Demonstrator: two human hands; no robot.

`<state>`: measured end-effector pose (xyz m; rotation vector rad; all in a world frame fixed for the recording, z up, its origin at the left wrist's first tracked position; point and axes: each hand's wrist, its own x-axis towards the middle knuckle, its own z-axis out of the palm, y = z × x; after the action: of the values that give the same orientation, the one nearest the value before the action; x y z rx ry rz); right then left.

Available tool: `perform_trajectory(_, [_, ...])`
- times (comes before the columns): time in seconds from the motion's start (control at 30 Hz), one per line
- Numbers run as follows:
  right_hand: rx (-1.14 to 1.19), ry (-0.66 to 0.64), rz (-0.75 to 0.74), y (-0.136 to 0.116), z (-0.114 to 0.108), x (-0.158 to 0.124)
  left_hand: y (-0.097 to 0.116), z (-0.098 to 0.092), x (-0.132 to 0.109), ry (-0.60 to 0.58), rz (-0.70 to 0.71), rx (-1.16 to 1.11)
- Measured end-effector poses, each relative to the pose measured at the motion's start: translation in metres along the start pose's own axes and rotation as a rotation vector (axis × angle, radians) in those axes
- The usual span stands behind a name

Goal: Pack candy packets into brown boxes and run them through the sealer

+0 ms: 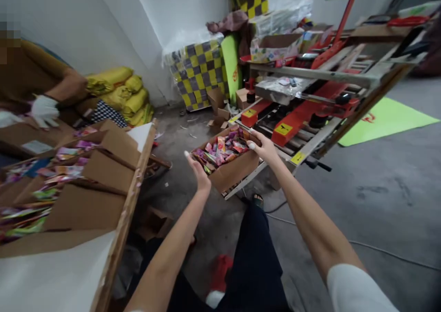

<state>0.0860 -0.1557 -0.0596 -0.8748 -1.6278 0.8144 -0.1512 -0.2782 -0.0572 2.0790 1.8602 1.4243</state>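
Note:
An open cardboard box [236, 173] filled with small colourful packets [220, 150] is held between my two hands, at the near end of the red-and-metal roller machine. My left hand [200, 174] presses against the box's left side, its fingers pointing up. At the right rear corner, my right hand [264, 147] grips the box by its edge. White coverings show on some of my fingertips. The packets lie jumbled up to about the box's rim; their printing is too blurred to read. Whether the box rests on the machine's end or hangs just above it, I cannot tell.
On the left, a white table [51, 275] with a wooden edge carries several open boxes of packets. A co-worker's gloved hand [45, 111] is at a box there. Yellow sacks [120, 89] lie by the wall. The roller machine [330, 89] stands ahead right; a cable [389, 256] crosses the floor.

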Motion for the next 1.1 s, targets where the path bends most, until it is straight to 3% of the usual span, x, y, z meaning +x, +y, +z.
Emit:
perform_trajectory(0.07, [-0.071,-0.068,-0.013,0.0,-0.008,0.001,-0.001,-0.016,0.016,-0.005,0.139,0.053])
perform_trajectory(0.1, [-0.105,-0.112,-0.02,-0.002,-0.012,0.002,-0.001,-0.022,0.024,-0.082,0.23,0.098])
perform_trajectory(0.17, [-0.155,-0.222,-0.021,-0.01,-0.017,0.006,0.0,-0.026,0.041,-0.368,0.373,0.205])
perform_trajectory(0.27, [-0.186,-0.433,0.012,-0.022,-0.018,0.014,-0.002,-0.007,0.058,-0.732,0.386,0.363])
perform_trajectory(0.37, [-0.232,-0.524,0.046,-0.03,-0.012,0.02,-0.012,0.024,0.063,-0.856,0.298,0.458])
perform_trajectory(0.5, [-0.332,-0.416,0.05,-0.03,0.005,0.025,-0.028,0.041,0.062,-0.861,0.171,0.281])
perform_trajectory(0.67, [-0.63,-0.291,0.094,-0.019,0.039,0.03,-0.027,0.016,0.073,-0.929,0.002,-0.172])
perform_trajectory(0.77, [-0.784,-0.228,0.102,-0.013,0.053,0.03,-0.019,0.002,0.079,-1.011,0.017,-0.191])
perform_trajectory(0.83, [-0.823,-0.192,0.085,-0.013,0.055,0.026,-0.016,0.0,0.078,-1.003,0.065,-0.148])
perform_trajectory(0.97, [-0.802,-0.04,0.126,-0.019,0.056,0.011,-0.022,0.01,0.067,-0.816,0.209,0.009])
perform_trajectory(1.1, [-0.769,0.009,0.087,-0.018,0.083,0.0,-0.028,0.014,0.046,-0.555,0.325,0.106])
